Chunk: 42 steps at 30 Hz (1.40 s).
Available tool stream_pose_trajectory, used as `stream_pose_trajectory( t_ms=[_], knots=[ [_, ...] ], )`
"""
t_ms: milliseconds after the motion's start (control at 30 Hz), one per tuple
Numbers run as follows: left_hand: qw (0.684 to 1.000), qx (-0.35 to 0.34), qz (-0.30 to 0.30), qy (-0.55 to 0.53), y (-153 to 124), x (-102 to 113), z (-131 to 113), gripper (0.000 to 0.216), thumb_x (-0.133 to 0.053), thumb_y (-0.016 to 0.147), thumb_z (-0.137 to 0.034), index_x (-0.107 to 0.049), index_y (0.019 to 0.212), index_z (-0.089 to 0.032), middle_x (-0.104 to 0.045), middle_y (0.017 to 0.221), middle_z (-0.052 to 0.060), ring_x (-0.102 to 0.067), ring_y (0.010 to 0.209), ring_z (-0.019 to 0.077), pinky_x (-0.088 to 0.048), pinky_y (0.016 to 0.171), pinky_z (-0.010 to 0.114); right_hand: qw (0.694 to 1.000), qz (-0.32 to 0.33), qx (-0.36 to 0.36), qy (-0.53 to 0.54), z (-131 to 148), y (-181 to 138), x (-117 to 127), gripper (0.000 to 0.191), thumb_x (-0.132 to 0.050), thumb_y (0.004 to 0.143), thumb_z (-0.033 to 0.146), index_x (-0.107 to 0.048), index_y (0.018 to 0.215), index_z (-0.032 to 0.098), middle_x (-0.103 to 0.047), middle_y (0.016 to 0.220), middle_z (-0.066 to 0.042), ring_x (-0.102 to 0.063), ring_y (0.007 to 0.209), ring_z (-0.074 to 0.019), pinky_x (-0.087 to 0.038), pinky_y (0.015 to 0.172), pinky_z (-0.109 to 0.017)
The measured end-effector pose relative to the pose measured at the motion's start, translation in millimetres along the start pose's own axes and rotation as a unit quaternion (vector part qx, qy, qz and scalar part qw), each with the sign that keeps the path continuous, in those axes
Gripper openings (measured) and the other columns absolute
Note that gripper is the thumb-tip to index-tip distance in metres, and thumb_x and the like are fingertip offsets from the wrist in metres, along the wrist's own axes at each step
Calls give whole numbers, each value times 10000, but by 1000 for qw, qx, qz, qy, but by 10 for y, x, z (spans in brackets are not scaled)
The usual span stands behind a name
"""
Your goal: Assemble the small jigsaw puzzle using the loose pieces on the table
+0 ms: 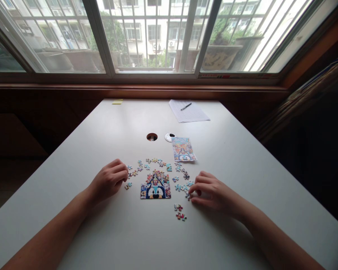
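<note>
Left hand [109,178]: positioned over the desk [124,232], fingers curled, fingertips beside the left-hand loose jigsaw pieces [134,173]. Whether this grip is closed on a piece cannot be told; the fingers hide their undersides. The loose pieces should be light, stiff and thin. Take each by opposite edges, clear of the tabs, which may bend or fray.

Partly assembled jigsaw puzzle [156,187]: flat on the desk, between the hands. The blue dog's face is upright to the person, ears pointing toward the window [154,37]. The straight lower edge runs left to right; the far edge is stepped and incomplete. No clear long axis shows. The section is likely to flex and part at its joints—slide it flat by its outer edges rather than lifting one corner.

Reference picture sheet [183,149]: right of and beyond the puzzle, long axis running away from the person, slightly skewed, dog's face at the near end. Probably light and easily creased.

Right hand [210,189]: fingers bent, thumb and fingertips at the right-hand loose pieces [178,187]—contact is apparent, but a firm pinch cannot be confirmed.
</note>
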<state>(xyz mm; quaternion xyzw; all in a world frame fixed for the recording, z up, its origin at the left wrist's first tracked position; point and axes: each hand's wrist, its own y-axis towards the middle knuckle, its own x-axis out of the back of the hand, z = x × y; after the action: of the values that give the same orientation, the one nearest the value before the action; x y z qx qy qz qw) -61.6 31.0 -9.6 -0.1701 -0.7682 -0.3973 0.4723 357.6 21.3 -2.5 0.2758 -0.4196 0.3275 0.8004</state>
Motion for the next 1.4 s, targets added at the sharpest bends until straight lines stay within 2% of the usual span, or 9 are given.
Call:
stream_pose_trajectory(
  t_ms=[667,933,1400],
  knots=[
    [998,28,-47,12,-6,90,26,267,-476,892,27,-567,769,-192,-634,820,45,-537,838,198,-461,714,329,1000,-5,0,5,-36,-3,0,134,-681,946,338,-749,979,227,-656,828,-60,-553,840,-213,-465,762,-354],
    [995,46,-83,22,-29,140,100,252,-473,882,32,-511,766,-189,-577,759,31,-495,786,189,-438,675,323,1000,-6,0,4,-47,-7,3,134,-681,946,345,-746,982,232,-653,824,-55,-551,830,-212,-467,756,-356],
    [995,61,-73,42,-32,128,101,265,-447,865,50,-467,760,-193,-542,758,29,-473,772,192,-395,658,322,1000,-7,-5,3,-49,-14,12,142,-665,953,346,-747,992,237,-658,830,-61,-552,831,-218,-462,749,-363]
  ],
)
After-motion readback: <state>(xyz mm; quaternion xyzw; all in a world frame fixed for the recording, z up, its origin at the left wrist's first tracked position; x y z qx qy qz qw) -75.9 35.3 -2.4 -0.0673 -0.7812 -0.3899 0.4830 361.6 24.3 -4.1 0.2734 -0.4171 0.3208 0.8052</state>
